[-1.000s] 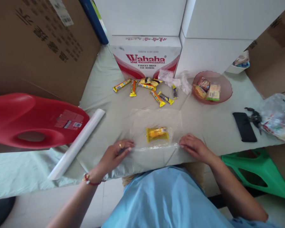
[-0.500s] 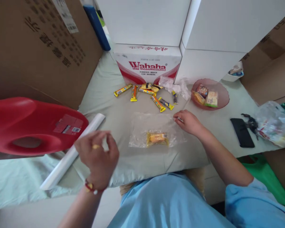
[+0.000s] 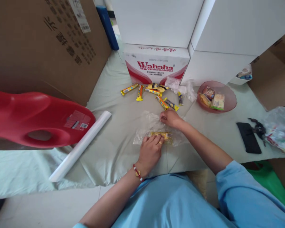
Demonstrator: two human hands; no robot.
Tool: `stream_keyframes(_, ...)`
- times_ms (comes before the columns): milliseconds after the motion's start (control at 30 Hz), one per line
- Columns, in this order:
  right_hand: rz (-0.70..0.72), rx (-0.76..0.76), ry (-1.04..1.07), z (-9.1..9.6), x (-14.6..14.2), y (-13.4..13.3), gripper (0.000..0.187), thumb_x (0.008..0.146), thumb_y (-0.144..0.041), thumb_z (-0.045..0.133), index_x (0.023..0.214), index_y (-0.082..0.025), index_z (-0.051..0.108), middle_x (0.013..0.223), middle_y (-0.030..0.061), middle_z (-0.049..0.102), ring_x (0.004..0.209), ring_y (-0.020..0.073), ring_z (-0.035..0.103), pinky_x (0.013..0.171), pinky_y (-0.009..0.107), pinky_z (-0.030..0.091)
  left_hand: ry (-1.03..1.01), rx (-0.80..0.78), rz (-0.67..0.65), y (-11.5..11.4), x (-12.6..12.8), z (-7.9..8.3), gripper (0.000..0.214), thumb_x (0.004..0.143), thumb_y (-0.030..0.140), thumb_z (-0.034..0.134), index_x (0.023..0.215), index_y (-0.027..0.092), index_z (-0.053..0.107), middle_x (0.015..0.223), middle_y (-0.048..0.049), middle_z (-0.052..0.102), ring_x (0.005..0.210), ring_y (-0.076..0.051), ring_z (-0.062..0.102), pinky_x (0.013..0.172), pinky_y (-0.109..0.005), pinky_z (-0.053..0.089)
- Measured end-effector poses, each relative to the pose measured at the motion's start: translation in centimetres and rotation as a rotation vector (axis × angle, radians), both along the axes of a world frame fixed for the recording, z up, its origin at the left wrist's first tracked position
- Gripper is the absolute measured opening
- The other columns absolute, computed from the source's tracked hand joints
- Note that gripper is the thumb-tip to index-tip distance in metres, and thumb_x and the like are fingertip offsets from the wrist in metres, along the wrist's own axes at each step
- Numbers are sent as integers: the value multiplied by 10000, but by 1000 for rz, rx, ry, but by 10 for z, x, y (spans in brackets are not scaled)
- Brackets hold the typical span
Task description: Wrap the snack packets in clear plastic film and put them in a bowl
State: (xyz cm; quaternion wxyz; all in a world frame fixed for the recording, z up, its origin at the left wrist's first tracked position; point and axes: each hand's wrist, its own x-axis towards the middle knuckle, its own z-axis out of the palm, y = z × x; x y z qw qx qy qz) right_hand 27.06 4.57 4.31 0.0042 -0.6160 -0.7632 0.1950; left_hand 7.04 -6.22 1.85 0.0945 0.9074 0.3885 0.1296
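Note:
A yellow wrapped snack [image 3: 167,136] lies on a sheet of clear plastic wrap [image 3: 148,123] on the pale green cloth. My left hand [image 3: 150,152] rests on the near side of the snack, fingers curled down and pressing it through the wrap. My right hand [image 3: 169,117] pinches the far edge of the plastic wrap and holds it over the snack. Several yellow candy bars [image 3: 156,95] lie scattered farther back, in front of the Wahaha box [image 3: 155,65].
A white roll of wrap [image 3: 82,144] lies at the left beside a red plastic stool [image 3: 35,120]. A pink bowl [image 3: 230,98] holds packaged snacks at the right. A black phone [image 3: 248,137] and a plastic bag [image 3: 279,129] lie further right. Cardboard boxes stand around.
My left hand came down from the air onto the snack. My right hand pulled the far edge of the wrap toward the snack, so the sheet is now bunched up.

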Motion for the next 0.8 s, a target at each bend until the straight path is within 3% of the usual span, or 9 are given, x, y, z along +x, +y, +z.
stream_keyframes(167, 146, 164, 212, 19, 8, -41, 183, 1005, -165, 551, 1012, -174, 734, 955, 69, 684, 869, 184, 612, 798, 266, 424, -23, 7, 6, -3, 1, -3, 374, 1023, 115, 508, 1299, 234, 731, 1321, -92, 765, 1179, -259, 699, 899, -431, 504)
stream_keyframes(233, 227, 154, 240, 19, 7, -66, 220, 1033, -185, 519, 1028, -191, 740, 935, 55, 654, 813, 168, 590, 726, 258, 390, -41, -1, 21, -3, 1, -5, 349, 1011, 107, 510, 1229, 216, 761, 1293, -110, 774, 1152, -260, 717, 911, -428, 534)
stream_keyframes(333, 292, 103, 242, 6, 2, -99, 280, 1045, -195, 526, 1210, -226, 749, 908, 35, 644, 769, 162, 568, 677, 259, 356, -118, -58, 53, -4, -8, -9, 338, 970, 94, 512, 1137, 203, 784, 1220, -123, 795, 1123, -261, 741, 958, -428, 578)
stream_keyframes(433, 258, 101, 225, -11, -6, -120, 391, 1069, -222, 522, 1424, -284, 672, 999, 46, 681, 829, 183, 589, 707, 266, 382, -314, -179, 86, -9, -26, -12, 377, 935, 100, 485, 1129, 245, 775, 1222, -67, 803, 1132, -220, 753, 1000, -398, 601)
stream_keyframes(533, 260, 92, 140, -16, -14, -129, 432, 1081, -228, 505, 1476, -335, 643, 1102, 74, 694, 933, 223, 618, 738, 290, 414, -563, -273, 305, -7, -45, -10, 308, 973, 188, 461, 1012, 254, 759, 1139, -32, 816, 1084, -199, 764, 1009, -383, 601)
stream_keyframes(667, 297, 62, 21, -7, -21, -129, 480, 1065, -184, 493, 1492, -351, 635, 1141, 98, 688, 988, 241, 631, 762, 307, 445, -726, -252, 720, 20, -51, 1, 328, 1051, 421, 447, 1143, 220, 689, 1177, -73, 772, 1113, -217, 725, 1000, -380, 585)
stream_keyframes(733, 309, 61, 1, -4, -22, -128, 468, 1070, -196, 486, 1480, -356, 645, 1152, 101, 688, 996, 243, 634, 774, 309, 457, -724, -230, 750, 43, -48, 4, 438, 1082, 503, 375, 1311, 219, 617, 1319, -106, 714, 1234, -221, 677, 1064, -386, 549)
stream_keyframes(800, 317, 75, 8, -4, -22, -128, 450, 1074, -211, 488, 1464, -358, 658, 1143, 102, 690, 1004, 251, 636, 787, 313, 468, -642, -282, 666, 64, -46, 2, 533, 1082, 559, 354, 1444, 216, 540, 1421, -140, 660, 1347, -245, 620, 1149, -426, 495)
